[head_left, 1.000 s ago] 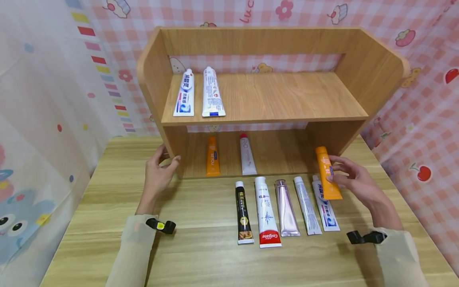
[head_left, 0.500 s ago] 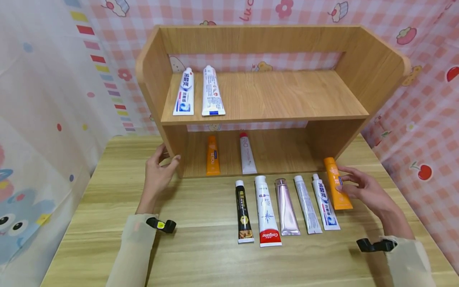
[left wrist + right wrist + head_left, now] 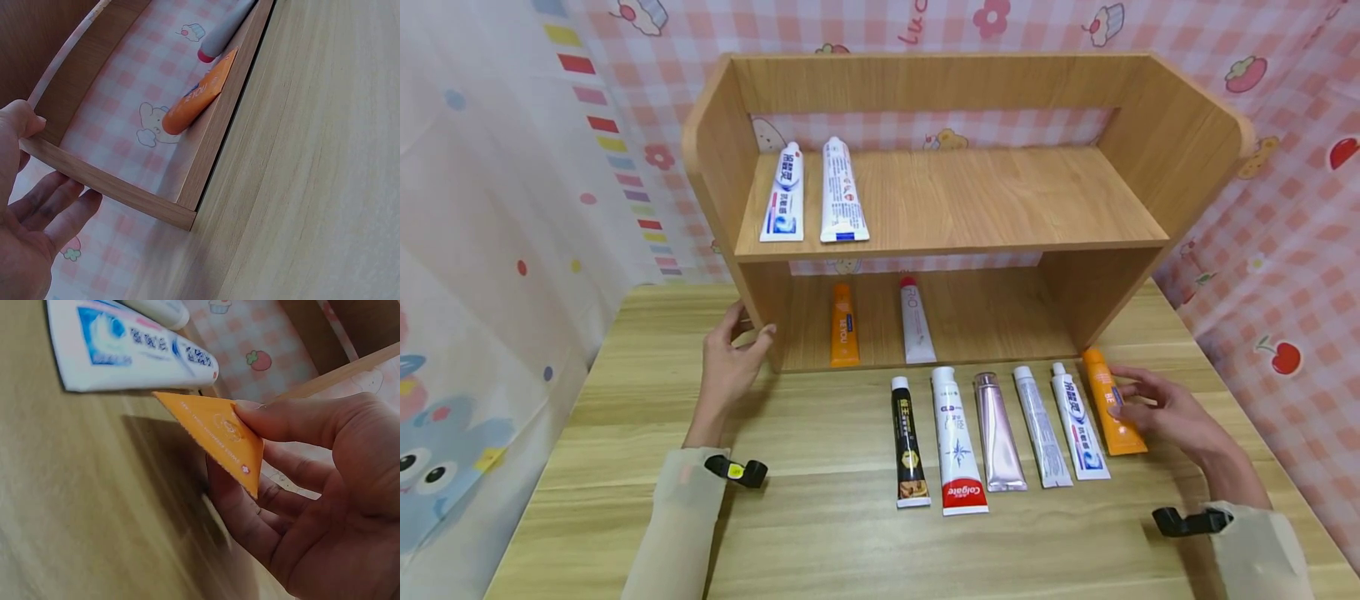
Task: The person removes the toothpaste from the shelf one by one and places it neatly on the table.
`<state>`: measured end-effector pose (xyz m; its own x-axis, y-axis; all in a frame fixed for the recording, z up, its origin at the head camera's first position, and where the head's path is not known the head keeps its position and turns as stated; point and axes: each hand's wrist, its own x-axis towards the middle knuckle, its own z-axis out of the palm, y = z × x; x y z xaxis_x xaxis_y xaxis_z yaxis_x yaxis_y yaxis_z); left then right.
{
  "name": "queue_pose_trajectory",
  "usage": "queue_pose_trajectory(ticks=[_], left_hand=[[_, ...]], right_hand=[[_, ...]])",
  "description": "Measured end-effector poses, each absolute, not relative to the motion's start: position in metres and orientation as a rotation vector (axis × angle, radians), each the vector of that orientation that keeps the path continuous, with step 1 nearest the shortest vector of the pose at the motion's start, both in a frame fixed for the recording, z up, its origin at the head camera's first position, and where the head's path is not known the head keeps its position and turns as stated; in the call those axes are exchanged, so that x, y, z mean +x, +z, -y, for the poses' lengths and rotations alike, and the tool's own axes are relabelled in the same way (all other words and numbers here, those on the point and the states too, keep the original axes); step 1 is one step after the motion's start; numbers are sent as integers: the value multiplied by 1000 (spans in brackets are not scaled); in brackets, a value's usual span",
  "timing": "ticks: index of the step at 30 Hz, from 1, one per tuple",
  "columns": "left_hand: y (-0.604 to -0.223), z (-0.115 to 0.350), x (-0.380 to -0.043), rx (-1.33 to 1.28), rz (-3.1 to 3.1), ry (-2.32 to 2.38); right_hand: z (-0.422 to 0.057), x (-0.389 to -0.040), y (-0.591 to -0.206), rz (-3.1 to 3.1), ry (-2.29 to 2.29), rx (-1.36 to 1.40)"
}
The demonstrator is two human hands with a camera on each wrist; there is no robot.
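My right hand (image 3: 1176,421) pinches an orange toothpaste tube (image 3: 1105,396) between thumb and fingers, at the right end of a row of tubes. In the right wrist view the crimped end of the orange tube is tilted, with a shadow on the table beneath it. Just left of it lies a white-and-blue toothpaste tube (image 3: 1080,429). My left hand (image 3: 732,354) grips the lower front edge of the left side panel (image 3: 106,181) of a wooden shelf (image 3: 955,247), thumb on one side and fingers on the other.
Left along the row lie a silver tube (image 3: 1043,429), a pink metallic tube (image 3: 1000,437), a Colgate tube (image 3: 958,450) and a black tube (image 3: 911,446). The lower shelf bears another orange tube (image 3: 845,329) and a red-capped tube (image 3: 917,325). Two white tubes (image 3: 844,196) lie on the upper shelf.
My right hand has moved the orange tube right and toward me, from over the white-and-blue tube to beside it, and lower. The left hand stays on the shelf panel.
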<state>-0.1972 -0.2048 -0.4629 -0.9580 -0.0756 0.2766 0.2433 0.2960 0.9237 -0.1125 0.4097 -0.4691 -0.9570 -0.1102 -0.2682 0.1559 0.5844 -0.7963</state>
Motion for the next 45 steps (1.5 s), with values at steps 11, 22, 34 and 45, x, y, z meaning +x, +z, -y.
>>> queue_pose_trajectory(ticks=[11,22,34,45], left_hand=[[-442,196,-186,-131,2333,-1719],[-438,195,-182,-125,2322,-1731],[-440,196,-185,-115,2336,-1708],[-464,206,-199,-149,2309,-1703]], right_hand=[[-409,-112,-471,-2548,-1227,53],[-403,-114,-466,-2673,-1047,-14],[-403,-113,-460,-2630,-952,33],[-395,-113,-447,-2724,-925,2]])
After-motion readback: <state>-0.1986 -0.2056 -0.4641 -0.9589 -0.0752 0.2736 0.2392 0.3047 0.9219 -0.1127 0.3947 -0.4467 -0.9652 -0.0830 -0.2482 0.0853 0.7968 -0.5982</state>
